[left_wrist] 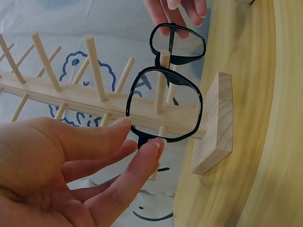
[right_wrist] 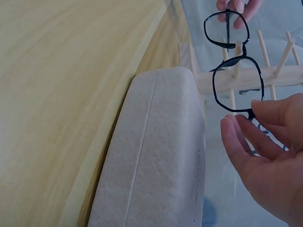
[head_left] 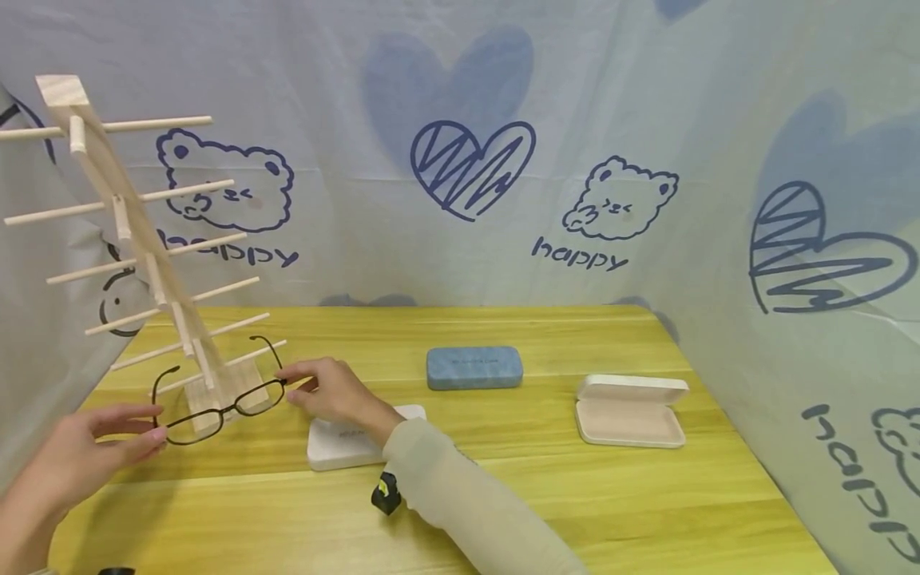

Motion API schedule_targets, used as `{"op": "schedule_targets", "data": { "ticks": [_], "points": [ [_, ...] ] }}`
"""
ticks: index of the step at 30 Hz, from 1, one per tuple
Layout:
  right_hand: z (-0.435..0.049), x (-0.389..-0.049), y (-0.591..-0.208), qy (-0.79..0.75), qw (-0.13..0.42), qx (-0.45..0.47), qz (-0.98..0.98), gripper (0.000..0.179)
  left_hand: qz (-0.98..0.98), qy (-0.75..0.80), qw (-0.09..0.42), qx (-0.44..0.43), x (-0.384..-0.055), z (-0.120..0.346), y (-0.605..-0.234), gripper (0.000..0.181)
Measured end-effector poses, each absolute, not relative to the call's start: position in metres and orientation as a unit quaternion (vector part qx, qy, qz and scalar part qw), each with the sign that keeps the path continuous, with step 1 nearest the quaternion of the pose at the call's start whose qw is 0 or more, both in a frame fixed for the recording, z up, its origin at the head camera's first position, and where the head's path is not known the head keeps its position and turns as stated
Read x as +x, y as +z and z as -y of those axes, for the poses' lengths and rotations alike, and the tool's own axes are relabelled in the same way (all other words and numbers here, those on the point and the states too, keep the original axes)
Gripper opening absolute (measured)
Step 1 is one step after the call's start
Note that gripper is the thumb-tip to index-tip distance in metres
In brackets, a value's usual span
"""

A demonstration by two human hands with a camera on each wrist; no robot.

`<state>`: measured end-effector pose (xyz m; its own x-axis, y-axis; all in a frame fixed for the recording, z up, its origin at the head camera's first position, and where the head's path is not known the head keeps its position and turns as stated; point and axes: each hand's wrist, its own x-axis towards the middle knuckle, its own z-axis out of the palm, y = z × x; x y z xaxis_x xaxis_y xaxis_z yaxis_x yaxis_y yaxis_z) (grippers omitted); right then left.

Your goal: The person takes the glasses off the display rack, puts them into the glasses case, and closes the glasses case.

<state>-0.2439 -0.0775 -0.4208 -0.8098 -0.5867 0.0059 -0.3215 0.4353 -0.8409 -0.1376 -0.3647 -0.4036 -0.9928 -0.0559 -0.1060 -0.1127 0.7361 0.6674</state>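
Black-framed glasses point(head_left: 223, 410) are held at the lowest pegs of a wooden display rack point(head_left: 154, 247), temples pointing back past its post. My left hand point(head_left: 93, 447) pinches the frame at its left hinge between thumb and fingers. At the opposite hinge my right hand point(head_left: 334, 390) pinches the frame the same way. The left wrist view shows a short peg point(left_wrist: 163, 82) by the bridge of the glasses point(left_wrist: 201, 109). In the right wrist view the glasses point(right_wrist: 262, 80) overlap the rack post near its base.
Under my right forearm lies a closed white glasses case point(head_left: 338, 443). A closed blue case point(head_left: 474, 369) is at the table's middle back, and an open white case point(head_left: 631, 423) stands to the right. Printed cloth point(head_left: 474, 80) hangs behind the wooden table point(head_left: 546, 495).
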Motion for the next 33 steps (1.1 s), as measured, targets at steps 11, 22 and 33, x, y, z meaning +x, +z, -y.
{"op": "schedule_targets", "data": {
  "ticks": [11, 22, 33],
  "points": [
    [0.075, -0.241, -0.416, -0.480, 0.129, -0.249, -0.831, 0.028, -0.919, 0.390, 0.026, -0.058, -0.131, 0.360, -0.397, 0.055],
    [0.067, -0.240, -0.406, -0.529, 0.108, -0.257, -0.801, 0.026, -0.913, 0.390, 0.073, -0.093, -0.125, 0.353, -0.377, 0.069],
    [0.044, -0.235, -0.398, -0.581, 0.134, -0.241, -0.766, 0.042, -0.905, 0.413, 0.061, -0.081, -0.112, 0.334, -0.361, 0.056]
  ]
}}
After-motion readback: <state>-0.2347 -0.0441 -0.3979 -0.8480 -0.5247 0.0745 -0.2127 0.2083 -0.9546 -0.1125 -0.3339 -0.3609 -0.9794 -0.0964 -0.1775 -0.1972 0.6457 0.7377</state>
